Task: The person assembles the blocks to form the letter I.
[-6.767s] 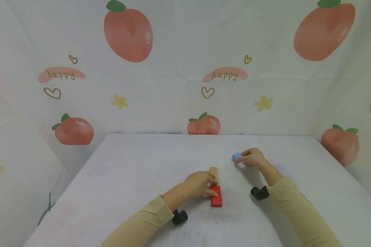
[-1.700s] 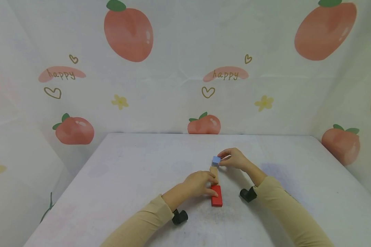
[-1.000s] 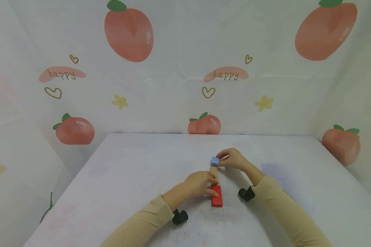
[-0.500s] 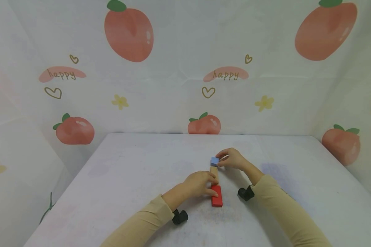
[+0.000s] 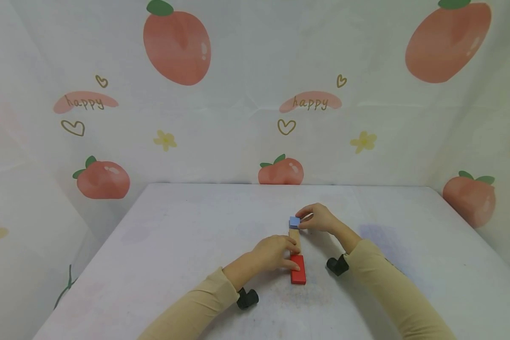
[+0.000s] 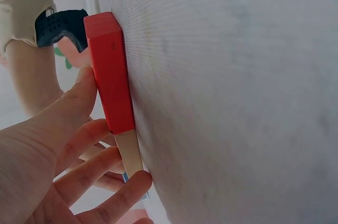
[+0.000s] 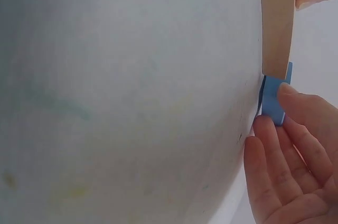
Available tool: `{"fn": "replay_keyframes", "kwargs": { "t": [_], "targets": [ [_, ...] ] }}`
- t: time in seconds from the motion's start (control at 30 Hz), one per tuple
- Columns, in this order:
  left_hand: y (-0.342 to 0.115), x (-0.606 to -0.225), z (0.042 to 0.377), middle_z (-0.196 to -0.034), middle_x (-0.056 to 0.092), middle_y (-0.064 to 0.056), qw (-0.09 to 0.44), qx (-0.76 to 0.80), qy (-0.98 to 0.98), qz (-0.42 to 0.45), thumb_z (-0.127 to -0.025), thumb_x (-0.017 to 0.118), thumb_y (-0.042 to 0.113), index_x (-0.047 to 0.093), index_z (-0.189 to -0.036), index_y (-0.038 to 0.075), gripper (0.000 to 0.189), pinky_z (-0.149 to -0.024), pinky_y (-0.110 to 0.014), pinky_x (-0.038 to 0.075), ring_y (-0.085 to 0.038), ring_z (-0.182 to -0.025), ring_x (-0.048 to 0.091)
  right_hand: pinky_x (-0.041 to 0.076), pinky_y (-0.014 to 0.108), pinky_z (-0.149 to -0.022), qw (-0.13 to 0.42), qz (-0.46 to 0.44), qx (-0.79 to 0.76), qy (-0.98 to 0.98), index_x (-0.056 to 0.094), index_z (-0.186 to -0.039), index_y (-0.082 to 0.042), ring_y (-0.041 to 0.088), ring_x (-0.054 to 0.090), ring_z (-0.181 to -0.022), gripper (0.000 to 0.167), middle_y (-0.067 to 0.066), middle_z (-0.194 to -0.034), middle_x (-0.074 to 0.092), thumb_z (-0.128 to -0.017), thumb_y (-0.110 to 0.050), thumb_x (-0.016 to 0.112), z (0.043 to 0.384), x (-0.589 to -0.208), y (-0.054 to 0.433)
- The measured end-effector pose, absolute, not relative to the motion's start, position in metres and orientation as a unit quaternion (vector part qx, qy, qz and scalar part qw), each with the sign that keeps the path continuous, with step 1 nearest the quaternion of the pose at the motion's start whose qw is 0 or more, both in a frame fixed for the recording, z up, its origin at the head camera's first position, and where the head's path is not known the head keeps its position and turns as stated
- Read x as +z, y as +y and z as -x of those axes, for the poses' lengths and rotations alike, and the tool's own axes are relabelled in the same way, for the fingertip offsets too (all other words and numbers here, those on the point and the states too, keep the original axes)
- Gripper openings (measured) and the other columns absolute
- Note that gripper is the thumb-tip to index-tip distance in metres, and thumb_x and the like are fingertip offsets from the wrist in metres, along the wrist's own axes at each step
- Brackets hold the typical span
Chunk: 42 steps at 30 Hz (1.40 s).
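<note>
A red block [image 5: 298,276], a plain wooden block [image 5: 294,234] and a small blue block [image 5: 294,222] form a row on the table, red nearest me. My left hand [image 5: 268,252] rests over the near part of the row. Its thumb touches the red block, and its spread fingers [image 6: 127,195] reach along the wooden block, partly hiding it in the head view. With thumb and fingers, my right hand [image 5: 320,219] pinches the blue block at the far end. In the right wrist view the blue block [image 7: 273,102] meets the end of the wooden block [image 7: 277,23].
White table [image 5: 187,231] surface stretches around the row. A patterned cloth [image 5: 233,94] hangs behind and at the sides. Each wrist wears a black camera mount, the left one [image 5: 247,299] and the right one [image 5: 337,266] both low over the table.
My right hand has carried the blue block left to the wooden block's far end, nudging it slightly further left in the last second. The left hand stays put.
</note>
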State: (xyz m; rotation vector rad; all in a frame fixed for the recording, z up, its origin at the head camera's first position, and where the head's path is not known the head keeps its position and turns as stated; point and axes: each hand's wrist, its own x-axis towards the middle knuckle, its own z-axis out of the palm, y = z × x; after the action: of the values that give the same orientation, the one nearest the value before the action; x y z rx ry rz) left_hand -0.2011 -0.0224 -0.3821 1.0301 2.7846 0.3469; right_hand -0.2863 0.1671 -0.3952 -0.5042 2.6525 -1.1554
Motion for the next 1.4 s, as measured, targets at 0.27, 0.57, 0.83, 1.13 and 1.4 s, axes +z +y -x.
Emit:
{"fn": "replay_keyframes", "kwargs": {
  "t": [0.27, 0.57, 0.83, 1.13, 1.4],
  "targets": [
    [-0.0209, -0.3825, 0.2018, -0.121, 0.063, 0.005, 0.081, 0.113, 0.933, -0.333, -0.077, 0.073, 0.042, 0.07, -0.112, 0.022, 0.04, -0.093, -0.024, 0.049, -0.012, -0.112, 0.059, 0.056, 0.036, -0.082, 0.103, 0.173, -0.39, 0.898, 0.065, -0.107, 0.005, 0.031, 0.067, -0.1, 0.032, 0.022, -0.111, 0.066, -0.078, -0.007, 0.072, 0.2872, -0.395, 0.1659],
    [-0.021, -0.3857, 0.2042, -0.121, 0.063, 0.005, 0.08, 0.114, 0.931, -0.338, -0.077, 0.073, 0.042, 0.07, -0.111, 0.021, 0.04, -0.093, -0.023, 0.049, -0.012, -0.113, 0.059, 0.057, 0.034, -0.08, 0.107, 0.168, -0.388, 0.9, 0.066, -0.108, 0.003, 0.03, 0.067, -0.099, 0.032, 0.02, -0.111, 0.066, -0.078, -0.008, 0.072, 0.2875, -0.3959, 0.1642],
    [-0.0211, -0.384, 0.2029, -0.121, 0.063, 0.004, 0.083, 0.113, 0.932, -0.335, -0.077, 0.073, 0.042, 0.07, -0.112, 0.022, 0.041, -0.094, -0.024, 0.049, -0.012, -0.113, 0.058, 0.057, 0.035, -0.082, 0.113, 0.16, -0.383, 0.903, 0.067, -0.108, 0.002, 0.029, 0.067, -0.1, 0.031, 0.02, -0.111, 0.067, -0.079, -0.008, 0.072, 0.2867, -0.3948, 0.1618],
    [-0.0207, -0.3845, 0.2031, -0.121, 0.063, 0.005, 0.085, 0.115, 0.933, -0.33, -0.077, 0.073, 0.042, 0.07, -0.112, 0.022, 0.04, -0.093, -0.024, 0.049, -0.012, -0.113, 0.059, 0.057, 0.033, -0.079, 0.113, 0.158, -0.38, 0.904, 0.067, -0.108, 0.002, 0.029, 0.067, -0.1, 0.031, 0.02, -0.111, 0.067, -0.079, -0.008, 0.071, 0.2863, -0.395, 0.1626],
    [-0.0205, -0.3848, 0.2032, -0.12, 0.064, 0.005, 0.085, 0.114, 0.933, -0.331, -0.077, 0.073, 0.042, 0.07, -0.112, 0.022, 0.04, -0.093, -0.024, 0.049, -0.012, -0.113, 0.059, 0.057, 0.033, -0.078, 0.115, 0.158, -0.374, 0.907, 0.067, -0.108, 0.002, 0.028, 0.067, -0.1, 0.032, 0.02, -0.112, 0.067, -0.079, -0.009, 0.072, 0.2863, -0.3947, 0.1619]
  ]
}}
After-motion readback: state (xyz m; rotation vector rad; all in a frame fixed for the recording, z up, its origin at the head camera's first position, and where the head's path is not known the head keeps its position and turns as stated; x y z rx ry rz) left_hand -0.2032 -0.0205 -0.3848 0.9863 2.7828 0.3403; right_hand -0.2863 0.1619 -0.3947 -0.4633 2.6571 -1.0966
